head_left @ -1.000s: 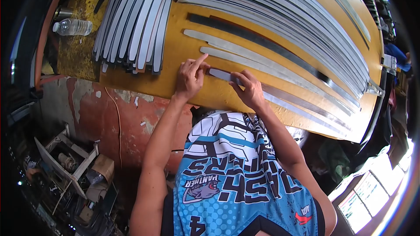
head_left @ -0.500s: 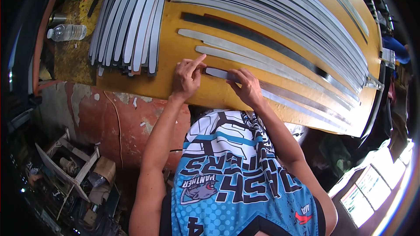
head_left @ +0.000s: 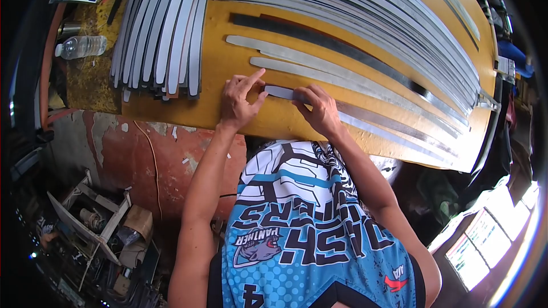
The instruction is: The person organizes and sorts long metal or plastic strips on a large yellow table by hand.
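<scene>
A long narrow strip, with a pale grey top face, a darker edge and a tapered end, lies along the table's near side. My right hand is closed over it, thumb and fingers pinching it a little behind the tapered end. At that tip is my left hand, open, with thumb and index finger spread apart; whether a curled finger touches the strip cannot be seen. Just beyond the hands lie more loose strips: a light grey strip, another grey strip and a black strip.
Stacked strips with rounded ends hang over the yellow table's near edge at left. More strips lie in a curved row at the back. A plastic bottle lies at far left. A wooden frame stands on the floor.
My left thumb has moved out from the index finger, away from the strip's tip. My right hand keeps its pinch. The whole view has shifted slightly.
</scene>
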{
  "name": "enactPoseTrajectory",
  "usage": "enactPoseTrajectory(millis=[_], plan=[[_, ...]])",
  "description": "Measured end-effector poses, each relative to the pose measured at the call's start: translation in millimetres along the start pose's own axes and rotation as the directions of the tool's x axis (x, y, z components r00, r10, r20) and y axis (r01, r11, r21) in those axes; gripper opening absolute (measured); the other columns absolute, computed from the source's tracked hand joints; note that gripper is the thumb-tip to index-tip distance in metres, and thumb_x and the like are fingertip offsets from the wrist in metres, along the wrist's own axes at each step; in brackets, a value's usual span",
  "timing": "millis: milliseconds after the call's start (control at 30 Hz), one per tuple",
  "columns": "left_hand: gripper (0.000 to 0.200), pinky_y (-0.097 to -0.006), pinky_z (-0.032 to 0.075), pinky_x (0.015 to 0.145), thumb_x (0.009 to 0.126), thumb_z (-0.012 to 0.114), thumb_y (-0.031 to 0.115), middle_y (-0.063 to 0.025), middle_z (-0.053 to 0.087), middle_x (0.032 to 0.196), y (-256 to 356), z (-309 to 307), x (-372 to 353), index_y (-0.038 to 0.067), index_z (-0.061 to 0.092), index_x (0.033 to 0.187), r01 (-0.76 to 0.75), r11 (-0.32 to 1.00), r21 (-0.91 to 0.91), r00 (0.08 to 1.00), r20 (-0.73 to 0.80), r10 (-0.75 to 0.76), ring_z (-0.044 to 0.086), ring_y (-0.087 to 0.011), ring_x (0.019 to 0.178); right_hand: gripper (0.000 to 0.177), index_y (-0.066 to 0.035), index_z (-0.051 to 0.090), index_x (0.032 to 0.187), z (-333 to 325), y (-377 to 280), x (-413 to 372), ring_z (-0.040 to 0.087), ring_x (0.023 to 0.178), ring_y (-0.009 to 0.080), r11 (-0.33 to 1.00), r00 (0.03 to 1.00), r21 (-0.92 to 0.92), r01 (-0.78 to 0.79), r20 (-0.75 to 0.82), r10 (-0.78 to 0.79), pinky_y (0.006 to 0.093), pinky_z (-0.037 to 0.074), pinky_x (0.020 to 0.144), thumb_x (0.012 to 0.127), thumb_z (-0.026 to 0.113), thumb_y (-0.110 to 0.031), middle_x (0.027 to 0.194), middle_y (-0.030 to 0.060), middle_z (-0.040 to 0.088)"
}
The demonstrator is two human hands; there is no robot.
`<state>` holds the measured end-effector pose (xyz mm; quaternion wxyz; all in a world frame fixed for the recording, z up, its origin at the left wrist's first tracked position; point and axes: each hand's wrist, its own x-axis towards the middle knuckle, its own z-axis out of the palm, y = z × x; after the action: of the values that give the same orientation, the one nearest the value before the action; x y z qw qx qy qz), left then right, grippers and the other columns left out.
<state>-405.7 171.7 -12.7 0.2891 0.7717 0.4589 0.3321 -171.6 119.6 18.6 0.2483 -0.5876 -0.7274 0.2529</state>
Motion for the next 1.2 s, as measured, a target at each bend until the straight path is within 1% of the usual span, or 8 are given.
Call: enactPoseTrajectory(millis=[33, 100, 333, 433, 633, 733, 800, 1200], plan=[[0.058, -0.0356, 0.044, 0.085, 0.08, 0.074, 0.008, 0.0009, 0.074, 0.097, 0.1, 0.2, -0.5, 0.015, 0.062, 0.136, 0.0, 1.0, -0.001, 1.0, 0.001, 0.0, 0.061, -0.0193, 0.093, 0.022, -0.007, 0.065, 0.102, 0.1, 0.0, -0.3, 0.064, 0.085, 0.0316, 1.0, 1.0, 0.0, -0.001, 0.001, 0.001, 0.0421, 0.053, 0.071, 0.084, 0.076, -0.013, 0.089, 0.01, 0.063], [0.06, -0.0354, 0.044, 0.088, 0.076, 0.079, 0.008, 0.0005, 0.073, 0.1, -0.1, -0.2, -1.1, 0.013, 0.063, 0.134, 0.013, 1.0, 0.004, 1.0, 0.017, -0.013, 0.06, -0.0191, 0.094, 0.023, -0.006, 0.065, 0.103, 0.5, -0.2, -0.4, 0.064, 0.085, 0.0315, 1.0, 1.0, -0.014, -0.001, -0.005, 0.001, 0.042, 0.053, 0.071, 0.084, 0.076, -0.014, 0.089, 0.0101, 0.063], [0.061, -0.0354, 0.044, 0.086, 0.075, 0.08, 0.008, 0.0011, 0.073, 0.099, -1.7, 2.8, -1.4, 0.013, 0.063, 0.134, 0.007, 1.0, 0.012, 1.0, -0.006, -0.007, 0.06, -0.0191, 0.093, 0.024, -0.006, 0.066, 0.104, 3.2, 2.9, -2.0, 0.064, 0.085, 0.0313, 1.0, 1.0, -0.003, -0.002, -0.006, 0.002, 0.0416, 0.054, 0.071, 0.084, 0.076, -0.014, 0.09, 0.0101, 0.064], [0.06, -0.0354, 0.044, 0.085, 0.078, 0.079, 0.013, 0.0016, 0.073, 0.098, -2.5, 3.1, -1.7, 0.015, 0.062, 0.135, 0.007, 0.999, 0.034, 1.0, -0.006, -0.006, 0.061, -0.0193, 0.094, 0.024, -0.006, 0.066, 0.104, 3.1, 2.4, -1.9, 0.064, 0.085, 0.0313, 1.0, 1.0, -0.011, 0.001, -0.012, -0.001, 0.0414, 0.054, 0.071, 0.084, 0.076, -0.015, 0.091, 0.0103, 0.064], [0.06, -0.0354, 0.044, 0.084, 0.078, 0.079, 0.012, 0.0015, 0.073, 0.097, -2.9, 3.8, -1.6, 0.015, 0.062, 0.135, -0.001, 1.0, 0.02, 1.0, -0.011, 0.001, 0.062, -0.0192, 0.094, 0.024, -0.006, 0.066, 0.104, 3.4, 2.7, -1.9, 0.064, 0.086, 0.0316, 1.0, 1.0, -0.015, -0.01, -0.006, 0.01, 0.0416, 0.054, 0.072, 0.084, 0.076, -0.015, 0.091, 0.0103, 0.065], [0.062, -0.0357, 0.044, 0.085, 0.075, 0.08, 0.007, 0.0012, 0.073, 0.097, -2.5, 3.9, -1.0, 0.013, 0.063, 0.134, -0.002, 1.0, 0.005, 1.0, -0.018, 0.002, 0.061, -0.0192, 0.093, 0.024, -0.006, 0.066, 0.104, 3.3, 2.7, -1.3, 0.064, 0.086, 0.0316, 1.0, 1.0, -0.004, -0.007, -0.008, 0.007, 0.0418, 0.053, 0.072, 0.084, 0.076, -0.015, 0.091, 0.0103, 0.065], [0.06, -0.0352, 0.044, 0.084, 0.078, 0.079, 0.012, 0.0016, 0.073, 0.096, -2.9, 3.3, -0.9, 0.015, 0.062, 0.135, -0.01, 1.0, 0.013, 1.0, -0.02, 0.01, 0.062, -0.0191, 0.093, 0.024, -0.006, 0.066, 0.104, 3.1, 2.0, -0.9, 0.064, 0.085, 0.0317, 1.0, 1.0, -0.018, -0.004, -0.007, 0.004, 0.042, 0.053, 0.072, 0.084, 0.076, -0.015, 0.09, 0.0103, 0.065], [0.059, -0.0357, 0.044, 0.084, 0.078, 0.079, 0.013, 0.001, 0.073, 0.097, -5.1, 4.4, -1.8, 0.015, 0.062, 0.135, -0.011, 1.0, 0.018, 1.0, -0.021, 0.012, 0.062, -0.0199, 0.093, 0.023, -0.007, 0.066, 0.102, 4.1, 2.9, -1.2, 0.064, 0.085, 0.0309, 1.0, 1.0, -0.023, -0.01, -0.004, 0.01, 0.0417, 0.053, 0.072, 0.083, 0.076, -0.014, 0.089, 0.0098, 0.063]])
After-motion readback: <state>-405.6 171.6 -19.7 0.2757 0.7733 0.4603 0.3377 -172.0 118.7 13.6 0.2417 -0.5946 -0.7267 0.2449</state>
